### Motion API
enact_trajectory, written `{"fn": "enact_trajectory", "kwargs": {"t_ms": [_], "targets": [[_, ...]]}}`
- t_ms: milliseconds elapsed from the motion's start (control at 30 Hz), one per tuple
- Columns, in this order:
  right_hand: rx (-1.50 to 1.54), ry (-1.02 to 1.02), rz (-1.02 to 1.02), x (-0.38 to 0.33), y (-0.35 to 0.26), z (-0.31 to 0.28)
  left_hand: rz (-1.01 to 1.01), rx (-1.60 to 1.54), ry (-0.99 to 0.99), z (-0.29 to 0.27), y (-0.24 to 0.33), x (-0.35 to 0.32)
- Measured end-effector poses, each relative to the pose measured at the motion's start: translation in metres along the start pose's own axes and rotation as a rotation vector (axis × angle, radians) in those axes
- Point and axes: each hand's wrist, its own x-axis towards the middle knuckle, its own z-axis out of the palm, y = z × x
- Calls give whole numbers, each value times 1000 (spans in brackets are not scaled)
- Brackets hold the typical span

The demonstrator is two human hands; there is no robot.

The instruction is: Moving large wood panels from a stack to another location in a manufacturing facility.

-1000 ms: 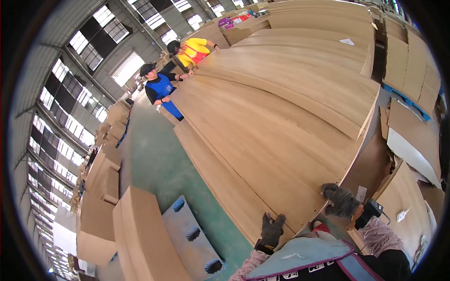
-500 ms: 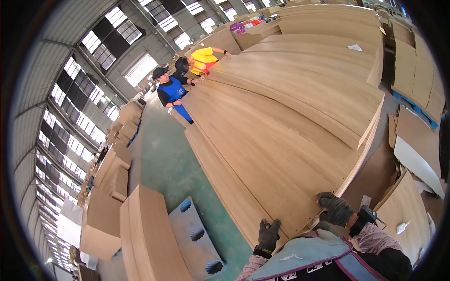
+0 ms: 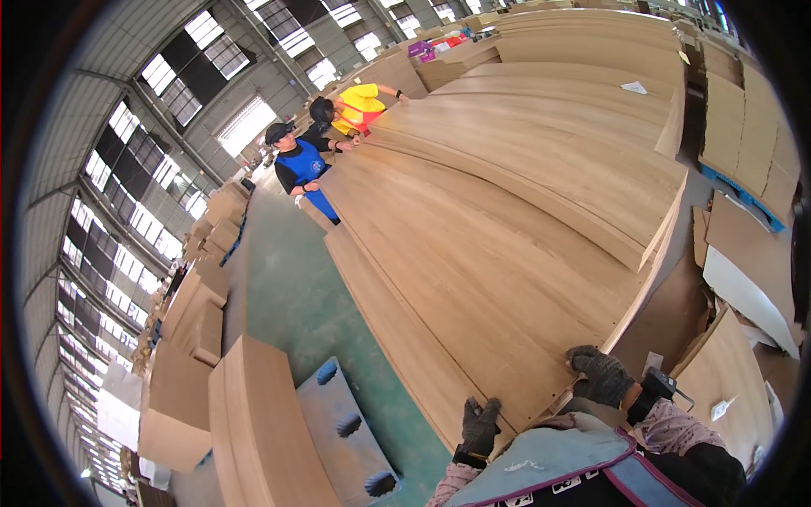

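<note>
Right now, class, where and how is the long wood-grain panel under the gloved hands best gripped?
Probably by the near end edge of the long panel, coming from that end, gripping wide: it lies flat and long, with that edge exposed.

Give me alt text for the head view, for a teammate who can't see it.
Gloved left hand and gloved right hand rest at the near end of long wood-grain panels. A person in blue and black and a person in yellow are near the far end. Left, a pallet lies on the green floor.
</note>
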Motion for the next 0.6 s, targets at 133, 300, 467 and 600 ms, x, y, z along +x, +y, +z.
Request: {"fn": "enact_trajectory", "kwargs": {"t_ms": [133, 300, 467, 600], "targets": [[-12, -31, 15, 3, 0, -2, 30, -11, -29, -4, -10, 6], [39, 18, -18, 0, 6, 1, 67, 51, -48, -3, -7, 6], [46, 12, -3, -2, 6, 6, 11, 103, -44, -4, 3, 0], [8, 29, -27, -2, 4, 8, -2, 95, -14, -4, 6, -2]]}}
